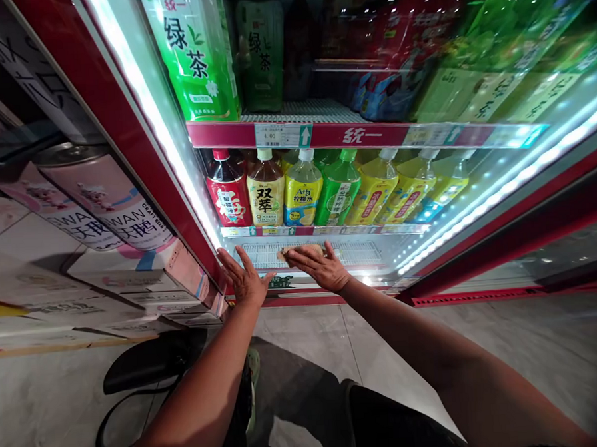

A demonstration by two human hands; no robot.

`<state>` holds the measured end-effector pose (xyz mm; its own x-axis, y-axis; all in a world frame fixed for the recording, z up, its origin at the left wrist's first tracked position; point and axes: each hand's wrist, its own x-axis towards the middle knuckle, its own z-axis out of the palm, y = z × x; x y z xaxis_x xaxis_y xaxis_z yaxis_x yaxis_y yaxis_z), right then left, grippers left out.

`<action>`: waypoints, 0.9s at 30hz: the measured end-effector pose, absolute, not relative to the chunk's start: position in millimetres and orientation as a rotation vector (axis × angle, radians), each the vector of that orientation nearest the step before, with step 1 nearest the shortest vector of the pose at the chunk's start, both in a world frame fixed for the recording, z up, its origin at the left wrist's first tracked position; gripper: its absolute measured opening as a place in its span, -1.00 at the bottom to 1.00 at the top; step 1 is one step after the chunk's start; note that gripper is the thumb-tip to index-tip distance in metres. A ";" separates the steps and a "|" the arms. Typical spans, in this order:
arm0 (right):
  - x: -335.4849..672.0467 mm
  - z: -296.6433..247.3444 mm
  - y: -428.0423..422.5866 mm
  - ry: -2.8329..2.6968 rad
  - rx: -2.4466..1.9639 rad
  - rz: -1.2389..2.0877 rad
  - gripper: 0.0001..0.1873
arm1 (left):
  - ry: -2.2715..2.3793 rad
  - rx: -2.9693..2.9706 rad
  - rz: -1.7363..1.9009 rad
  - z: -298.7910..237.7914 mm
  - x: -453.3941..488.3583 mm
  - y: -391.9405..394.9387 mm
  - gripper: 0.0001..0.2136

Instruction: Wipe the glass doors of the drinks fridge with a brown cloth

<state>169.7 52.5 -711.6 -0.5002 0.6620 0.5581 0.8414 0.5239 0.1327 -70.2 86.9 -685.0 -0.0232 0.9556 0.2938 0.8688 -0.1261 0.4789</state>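
Both arms reach forward and down into the open drinks fridge, elbows nearly straight. The right hand (pixel 319 266) lies palm down with fingers stretched out flat, pressing a small brownish cloth (pixel 286 253) onto the lowest wire shelf (pixel 364 250). The cloth pokes out just past the fingertips, and nothing is gripped. The left hand (pixel 245 279) is spread open too, fingers splayed and pointing up, its palm at the bottom corner of the red door frame (pixel 128 139) (whether it truly touches there is hard to tell). It holds nothing. One shelf above stands a row of bottles (pixel 301 193) with red, yellow and green labels. A black bag (pixel 150 361) lies on the floor tiles near the left forearm.
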 end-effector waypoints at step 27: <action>263.4 -766.2 7.5 -1.950 -1.727 -0.701 -0.27 | 2.001 2.108 0.957 -696.7 -56.1 103.1 0.41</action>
